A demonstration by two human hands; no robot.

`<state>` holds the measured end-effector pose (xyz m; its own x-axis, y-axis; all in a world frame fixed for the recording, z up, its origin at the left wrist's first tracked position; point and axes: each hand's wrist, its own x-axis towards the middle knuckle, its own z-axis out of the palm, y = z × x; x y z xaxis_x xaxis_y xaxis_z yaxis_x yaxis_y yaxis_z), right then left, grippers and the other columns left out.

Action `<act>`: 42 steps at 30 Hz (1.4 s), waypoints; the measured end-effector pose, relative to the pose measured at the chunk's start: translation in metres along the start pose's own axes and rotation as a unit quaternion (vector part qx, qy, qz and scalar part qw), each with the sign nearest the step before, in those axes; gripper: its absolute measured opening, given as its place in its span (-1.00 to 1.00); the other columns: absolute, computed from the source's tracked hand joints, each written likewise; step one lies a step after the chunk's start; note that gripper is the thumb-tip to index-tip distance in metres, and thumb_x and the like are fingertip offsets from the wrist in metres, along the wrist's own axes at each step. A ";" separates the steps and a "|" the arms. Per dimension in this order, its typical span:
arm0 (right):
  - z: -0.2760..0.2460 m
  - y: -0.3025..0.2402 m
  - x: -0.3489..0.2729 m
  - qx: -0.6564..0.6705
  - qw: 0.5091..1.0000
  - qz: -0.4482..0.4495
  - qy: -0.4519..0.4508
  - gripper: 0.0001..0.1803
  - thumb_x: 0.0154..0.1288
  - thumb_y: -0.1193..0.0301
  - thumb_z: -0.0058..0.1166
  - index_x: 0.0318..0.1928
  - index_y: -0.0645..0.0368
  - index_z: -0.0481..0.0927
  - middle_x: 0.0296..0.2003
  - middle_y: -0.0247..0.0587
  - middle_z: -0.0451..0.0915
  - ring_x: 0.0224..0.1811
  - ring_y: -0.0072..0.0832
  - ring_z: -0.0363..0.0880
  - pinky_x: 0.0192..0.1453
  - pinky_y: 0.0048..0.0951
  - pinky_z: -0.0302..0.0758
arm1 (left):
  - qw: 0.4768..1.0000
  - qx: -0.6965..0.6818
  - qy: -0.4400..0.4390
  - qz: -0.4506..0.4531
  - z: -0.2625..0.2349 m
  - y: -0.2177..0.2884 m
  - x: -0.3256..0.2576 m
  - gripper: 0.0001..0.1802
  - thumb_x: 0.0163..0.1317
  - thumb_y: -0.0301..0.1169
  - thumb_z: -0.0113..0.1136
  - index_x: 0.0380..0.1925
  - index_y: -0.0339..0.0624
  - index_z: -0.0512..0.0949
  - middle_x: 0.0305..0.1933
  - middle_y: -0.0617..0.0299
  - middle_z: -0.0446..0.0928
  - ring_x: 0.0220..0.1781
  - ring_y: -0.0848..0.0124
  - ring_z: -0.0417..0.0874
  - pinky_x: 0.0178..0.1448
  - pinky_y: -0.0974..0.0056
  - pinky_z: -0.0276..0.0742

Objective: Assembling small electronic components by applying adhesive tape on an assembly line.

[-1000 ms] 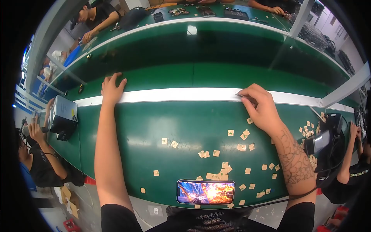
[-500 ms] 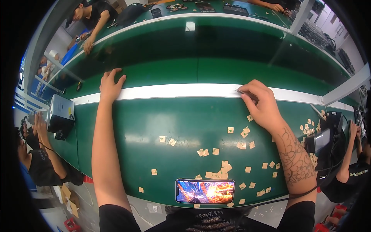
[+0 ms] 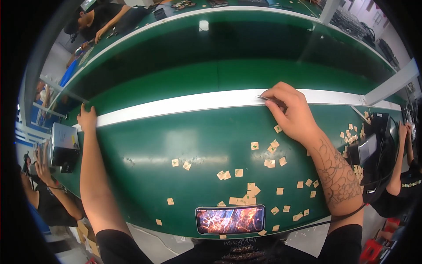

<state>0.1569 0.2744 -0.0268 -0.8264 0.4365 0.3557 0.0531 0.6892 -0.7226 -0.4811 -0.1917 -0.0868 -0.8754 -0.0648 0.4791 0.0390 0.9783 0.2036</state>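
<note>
My right hand (image 3: pixel 292 110) pinches a slim pair of metal tweezers (image 3: pixel 261 97). The tips point left, over the long white rail (image 3: pixel 184 103) that crosses the green workbench (image 3: pixel 149 145). I cannot tell whether they touch it. At the rail's far left end, my left hand (image 3: pixel 87 119) reaches out with its fingers apart and nothing visible in them. Small beige square pieces (image 3: pixel 255 145) with green marks lie scattered between my arms, some in a small heap near the phone (image 3: pixel 231 219). The phone lies sideways at the bench's near edge with a bright picture on its screen.
A silver and black box (image 3: pixel 64 145) stands left of my left forearm. Black equipment with cables (image 3: pixel 378 145) sits on the right, near more beige squares. White frame posts (image 3: pixel 389 86) rise at the sides. Other people work at the left, right and far bench.
My left hand has moved left along the rail to its far end. My right hand, still pinching the tweezers, appears slightly further left. The view has shifted, and the phone's picture has changed.
</note>
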 end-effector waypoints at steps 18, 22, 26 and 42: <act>-0.001 0.000 0.003 -0.016 1.000 0.000 0.007 -0.86 0.47 0.60 0.22 -0.03 0.26 0.73 -0.20 -0.15 0.65 -0.31 -0.29 0.65 -0.23 -0.36 0.58 | 0.992 0.056 -0.035 0.109 0.074 -0.078 0.120 -0.44 0.52 0.03 0.17 0.48 0.38 0.51 0.34 0.23 0.72 0.38 0.00 0.70 0.39 -0.12 0.56; 0.002 0.002 0.001 -0.010 1.000 -0.006 0.011 -0.87 0.48 0.59 0.22 -0.03 0.25 0.73 -0.20 -0.15 0.65 -0.29 -0.26 0.66 -0.22 -0.33 0.58 | 0.993 0.027 -0.011 0.113 0.067 -0.082 0.125 -0.48 0.51 -0.05 0.20 0.44 0.29 0.54 0.25 0.02 0.76 0.27 -0.08 0.75 0.35 -0.13 0.58; 0.000 0.005 0.002 0.009 0.998 -0.055 0.031 -0.88 0.48 0.58 0.22 -0.03 0.25 0.73 -0.21 -0.15 0.64 -0.28 -0.26 0.66 -0.20 -0.31 0.58 | 0.959 -0.192 -0.032 0.205 0.021 -0.051 0.101 -0.50 0.56 -0.32 0.23 0.45 -0.07 0.51 0.19 -0.06 0.77 0.17 0.14 0.82 0.28 0.14 0.66; -0.003 -0.043 -0.007 0.109 0.987 -0.056 -0.108 -0.79 0.44 0.61 0.22 0.00 0.21 0.82 -0.29 -0.26 0.57 -0.29 -0.47 0.58 -0.24 -0.45 0.53 | 0.652 -0.401 -0.382 0.518 -0.253 0.243 -0.395 -0.23 0.21 -0.53 0.48 0.46 -0.06 0.45 0.26 0.06 0.56 0.34 0.00 0.51 0.45 -0.02 0.39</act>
<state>0.1616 0.2435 0.0032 -0.9217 0.2147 0.3231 -0.1479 0.5754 -0.8044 -0.0039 0.0222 -0.0106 -0.1507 0.9657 0.2113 0.7716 -0.0187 0.6358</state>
